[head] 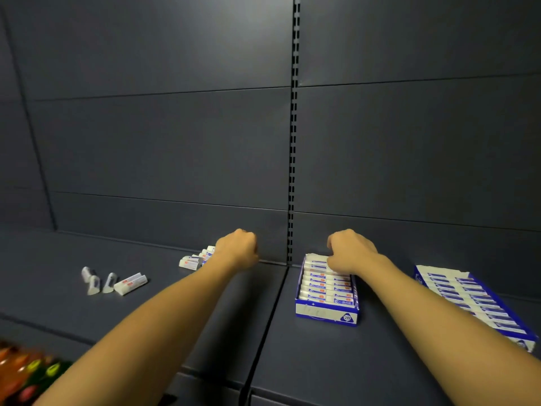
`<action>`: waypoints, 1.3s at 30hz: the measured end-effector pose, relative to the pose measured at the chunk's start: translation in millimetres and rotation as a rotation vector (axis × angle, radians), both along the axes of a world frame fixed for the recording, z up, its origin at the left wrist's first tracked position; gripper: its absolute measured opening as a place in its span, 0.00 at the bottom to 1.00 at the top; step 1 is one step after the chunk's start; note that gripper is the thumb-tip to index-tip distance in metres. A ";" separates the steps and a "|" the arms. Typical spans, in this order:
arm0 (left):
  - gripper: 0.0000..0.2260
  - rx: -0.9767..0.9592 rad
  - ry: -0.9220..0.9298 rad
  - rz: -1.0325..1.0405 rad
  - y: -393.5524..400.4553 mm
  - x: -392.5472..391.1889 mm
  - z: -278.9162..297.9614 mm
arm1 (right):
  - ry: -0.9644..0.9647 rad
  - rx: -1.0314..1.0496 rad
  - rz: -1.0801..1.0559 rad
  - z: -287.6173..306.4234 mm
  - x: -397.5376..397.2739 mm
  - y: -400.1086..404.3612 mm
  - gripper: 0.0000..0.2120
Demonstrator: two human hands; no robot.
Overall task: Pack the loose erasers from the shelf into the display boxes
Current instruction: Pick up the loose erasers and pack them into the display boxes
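Head view: two display boxes point(326, 313), two hands point(237, 248).

I cannot see the fingers of the left hand point(237, 248); they curl away from me behind the knuckles, so any contents are hidden. The right hand point(349, 249) covers the far rows of the near display box point(326, 313), and its fingertips are hidden. The left hand also masks part of the far eraser cluster point(191, 261). The second display box point(477, 300) blurs toward the right edge. Coloured items point(26, 373) at the near left corner are blurred and cropped. Wrapper print is too small to read.
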State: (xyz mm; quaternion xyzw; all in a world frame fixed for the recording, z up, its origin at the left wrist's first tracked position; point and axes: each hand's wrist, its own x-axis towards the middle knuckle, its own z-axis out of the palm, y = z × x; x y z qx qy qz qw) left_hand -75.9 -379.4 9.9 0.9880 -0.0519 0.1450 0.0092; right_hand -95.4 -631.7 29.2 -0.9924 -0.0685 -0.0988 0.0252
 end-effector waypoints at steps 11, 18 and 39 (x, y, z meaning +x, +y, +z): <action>0.16 0.022 -0.011 0.163 77.4 -55.4 9.5 | 0.019 -0.011 0.122 11.0 -21.9 59.1 0.08; 0.15 -0.004 -0.027 0.230 113.0 -92.3 20.6 | 0.018 -0.007 0.145 12.8 -40.9 105.1 0.17; 0.14 -0.008 0.000 0.021 222.8 -111.2 7.3 | 0.041 -0.045 0.011 0.2 -98.3 242.7 0.03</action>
